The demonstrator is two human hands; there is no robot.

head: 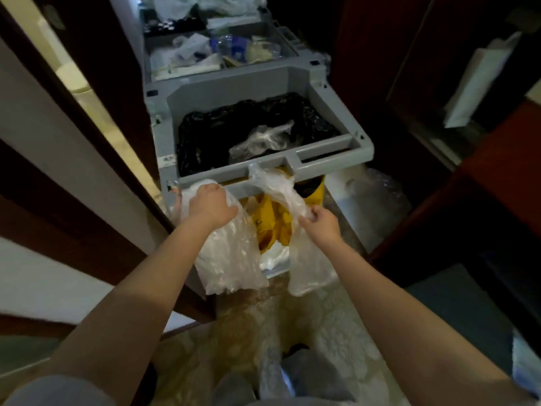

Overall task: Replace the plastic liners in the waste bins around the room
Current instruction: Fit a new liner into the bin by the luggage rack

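A grey housekeeping cart (pixel 325 101) stands in front of me, its near bin lined with a black bag (pixel 210 139). Clear plastic liners hang over the cart's front bar. My left hand (pixel 212 205) lies on one bunched clear liner (pixel 231 259) at the left, fingers curled over its top. My right hand (pixel 320 222) pinches a second clear liner (pixel 278 189) that stretches from the bar down past my wrist. Another crumpled clear liner (pixel 263 139) lies inside on the black bag.
A yellow bag (pixel 272 221) hangs below the bar between my hands. The cart's upper trays (pixel 216 51) hold bottles and supplies. A clear bag (pixel 377 197) lies on the floor at right. Dark wooden door frames flank the cart; patterned carpet is underfoot.
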